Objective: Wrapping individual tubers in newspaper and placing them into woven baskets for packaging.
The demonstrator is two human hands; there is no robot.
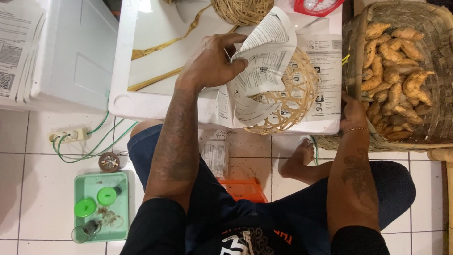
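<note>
My left hand (pixel 214 61) grips a printed sheet of paper (pixel 262 71) and presses it into a small round wicker basket (pixel 292 101) on the white box lid (pixel 155 101). The paper is crumpled and folds over the basket's left side. My right hand (pixel 353 113) rests at the front rim of a large woven basket (pixel 354 42) that holds several orange-brown tubers (pixel 394 71). More printed paper (pixel 328 71) lies flat under the small basket.
A second round wicker basket (pixel 241 9) and a red scale (pixel 317 5) stand at the lid's far edge. A white foam box (pixel 71 52) is at left. On the tiled floor lie a power strip (pixel 71 136), a green tray (pixel 101 205) and an orange crate (pixel 245 189).
</note>
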